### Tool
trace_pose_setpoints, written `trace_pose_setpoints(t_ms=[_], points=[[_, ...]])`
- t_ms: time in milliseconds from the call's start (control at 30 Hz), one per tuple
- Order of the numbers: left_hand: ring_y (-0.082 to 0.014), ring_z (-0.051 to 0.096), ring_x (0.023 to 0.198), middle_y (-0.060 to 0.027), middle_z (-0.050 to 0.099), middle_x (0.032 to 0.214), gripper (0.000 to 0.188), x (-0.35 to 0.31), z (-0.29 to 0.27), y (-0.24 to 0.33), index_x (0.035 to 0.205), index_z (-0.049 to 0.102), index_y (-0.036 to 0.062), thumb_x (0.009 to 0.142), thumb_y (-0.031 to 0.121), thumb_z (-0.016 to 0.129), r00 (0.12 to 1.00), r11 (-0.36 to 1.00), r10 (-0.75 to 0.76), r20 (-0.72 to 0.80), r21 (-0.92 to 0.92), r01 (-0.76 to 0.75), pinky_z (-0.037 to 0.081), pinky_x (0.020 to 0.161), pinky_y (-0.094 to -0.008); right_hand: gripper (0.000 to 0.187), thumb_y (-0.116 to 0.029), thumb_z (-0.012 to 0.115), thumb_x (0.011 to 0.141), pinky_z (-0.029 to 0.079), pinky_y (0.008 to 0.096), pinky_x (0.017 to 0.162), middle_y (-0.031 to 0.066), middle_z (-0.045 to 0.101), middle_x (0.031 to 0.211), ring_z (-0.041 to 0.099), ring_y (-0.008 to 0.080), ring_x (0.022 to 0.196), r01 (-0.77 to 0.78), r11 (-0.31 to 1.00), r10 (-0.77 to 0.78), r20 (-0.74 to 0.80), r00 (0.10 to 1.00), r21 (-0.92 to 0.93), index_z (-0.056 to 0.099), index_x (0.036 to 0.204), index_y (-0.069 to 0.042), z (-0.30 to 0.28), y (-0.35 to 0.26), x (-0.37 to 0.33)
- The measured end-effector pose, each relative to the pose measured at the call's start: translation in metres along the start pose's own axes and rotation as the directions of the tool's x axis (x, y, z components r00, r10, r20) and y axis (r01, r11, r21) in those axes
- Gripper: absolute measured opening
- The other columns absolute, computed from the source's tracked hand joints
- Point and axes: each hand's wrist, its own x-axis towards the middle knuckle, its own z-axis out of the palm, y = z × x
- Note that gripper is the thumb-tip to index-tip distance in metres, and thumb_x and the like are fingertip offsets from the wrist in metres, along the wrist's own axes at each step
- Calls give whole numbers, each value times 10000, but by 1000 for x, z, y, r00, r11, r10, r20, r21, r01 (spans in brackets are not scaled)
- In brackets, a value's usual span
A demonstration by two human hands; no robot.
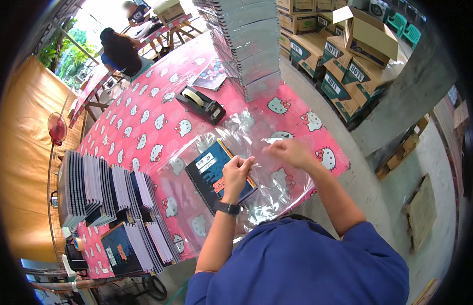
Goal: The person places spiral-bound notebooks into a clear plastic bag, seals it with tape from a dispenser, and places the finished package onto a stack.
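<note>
A dark blue spiral-bound notebook (206, 170) with a white label and orange-red print lies tilted on a sheet of clear plastic film (183, 203) in front of me. My left hand (236, 177), with a black watch at its wrist, rests over the notebook's right side. Its thumb and fingers are pinched together; what they hold is too small to make out. Over the film to the right is my right hand (291, 153), its fingers curled and blurred. Beyond the notebook stands a black tape dispenser (201, 105) with a roll of tape.
Stacks of spiral notebooks (102, 188) crowd the left of the pink patterned tablecloth (142, 119). A tall pile of wrapped spiral-bound books (254, 56) rises at the far side. Cardboard boxes (343, 71) stand on the floor to the right. Two people (122, 53) sit farther back.
</note>
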Motion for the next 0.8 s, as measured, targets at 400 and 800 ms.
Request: trace_pose_setpoints(t_ms=[400,800], points=[[-48,495,464,-2,546,538,322,-4,15,8,663,548,37,800,288,697,990,998,-53,134,28,49,389,420,-199,280,-244,786,671,397,247,494,13,566,585,507,84,539,-235,951,190,219,957,201,611,655,-27,16,8,-22],[-61,536,476,-27,573,557,189,-18,-14,22,642,566,8,784,127,600,993,992,-118,-22,42,119,422,430,-200,458,-253,764,636,457,351,807,116,628,958,582,252,921,156,986,-163,132,978,59,613,1015,-45,15,-43,-43]])
